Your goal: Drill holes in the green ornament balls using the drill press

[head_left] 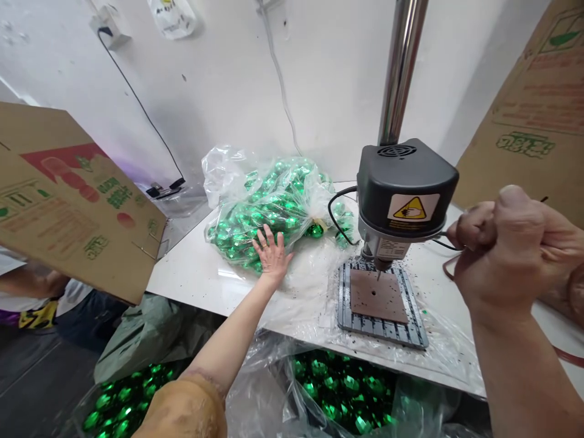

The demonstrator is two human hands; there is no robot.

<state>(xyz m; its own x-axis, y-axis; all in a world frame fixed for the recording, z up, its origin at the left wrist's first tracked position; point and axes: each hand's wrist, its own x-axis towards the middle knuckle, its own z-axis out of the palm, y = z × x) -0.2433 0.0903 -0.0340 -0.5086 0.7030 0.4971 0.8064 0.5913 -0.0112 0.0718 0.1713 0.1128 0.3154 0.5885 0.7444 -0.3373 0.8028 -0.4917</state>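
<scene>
My left hand (274,254) reaches forward with its fingers spread, against the near side of a clear plastic bag (223,173) full of shiny green faceted balls (241,216). On the right, my right hand (506,243) is closed in a fist beside the head of a black bench drill press (408,182), around its feed lever, which the fingers mostly hide. Below the drill bit (378,275), a brown square board (385,304) with a dark hole lies on the slotted metal base (383,333). No ball lies on the board.
Open bags of green balls (347,389) stand below the table's front edge. Cardboard boxes (82,207) rise at left and right. Dark shavings and plastic film lie around the drill base. A power cord (337,194) loops beside the drill. Another person's arm (31,283) shows far left.
</scene>
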